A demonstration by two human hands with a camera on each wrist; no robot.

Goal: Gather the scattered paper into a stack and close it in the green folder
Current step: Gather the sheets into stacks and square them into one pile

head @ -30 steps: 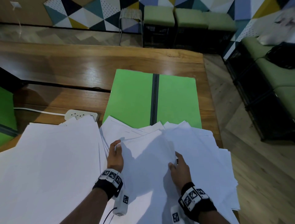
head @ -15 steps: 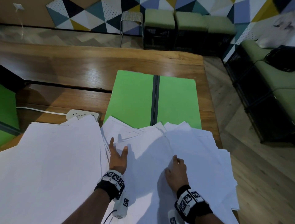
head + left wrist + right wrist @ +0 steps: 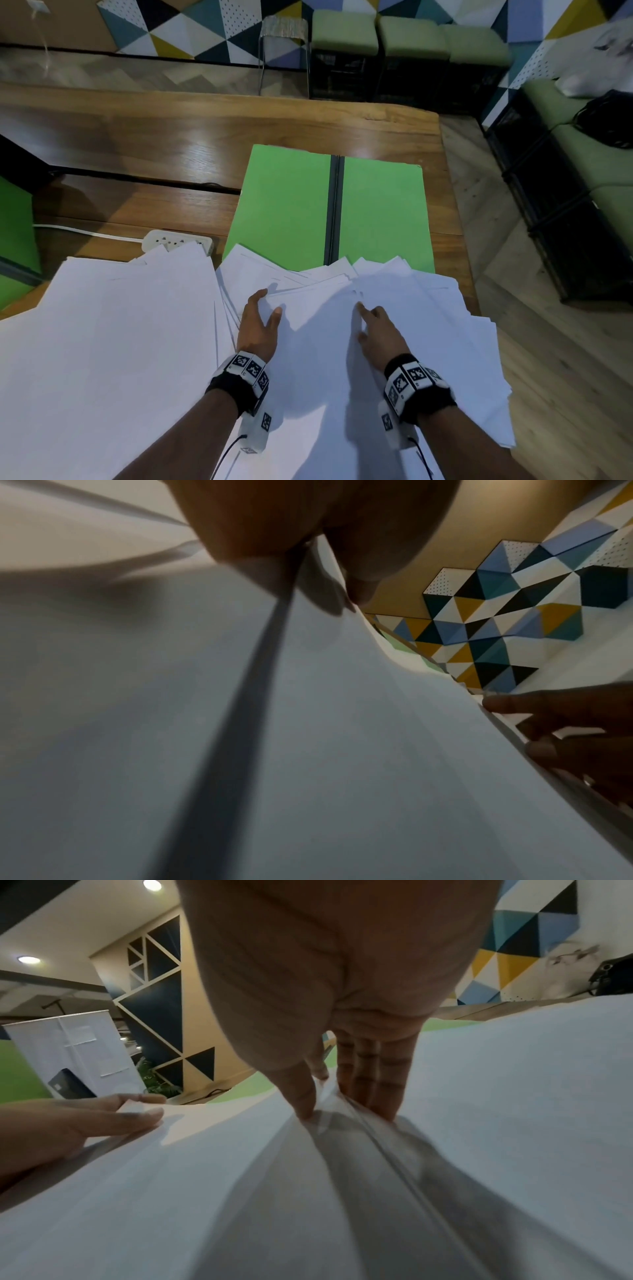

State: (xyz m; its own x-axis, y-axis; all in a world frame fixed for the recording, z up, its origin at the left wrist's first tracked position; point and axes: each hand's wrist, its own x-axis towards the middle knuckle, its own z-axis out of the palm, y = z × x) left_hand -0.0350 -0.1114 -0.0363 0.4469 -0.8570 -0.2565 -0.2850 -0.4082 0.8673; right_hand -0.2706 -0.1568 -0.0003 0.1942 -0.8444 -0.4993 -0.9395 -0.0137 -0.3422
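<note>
The green folder (image 3: 291, 212) lies open and flat on the wooden table (image 3: 171, 144), its dark spine (image 3: 334, 205) running away from me. Loose white paper (image 3: 428, 325) covers the near table in overlapping sheets, and the far sheets overlap the folder's near edge. My left hand (image 3: 258, 322) rests on the paper with straight fingers and the thumb spread to the right. My right hand (image 3: 373, 329) presses straight fingers (image 3: 383, 1091) onto the paper (image 3: 514, 1096). A small ridge of paper is bunched under its fingers. In the left wrist view the palm (image 3: 274, 520) lies over white paper (image 3: 137, 723).
A white power strip (image 3: 178, 241) with its cable (image 3: 85, 230) lies left of the folder, partly under paper. Another green folder (image 3: 13, 233) shows at the left edge. The table's right edge (image 3: 460, 240) drops to the floor. Green stools (image 3: 346, 31) and a sofa (image 3: 616, 192) stand beyond.
A second ago both hands held a sheet raised off the pile. That sheet now lies flat, and both hands have opened and slid forward over the paper.
</note>
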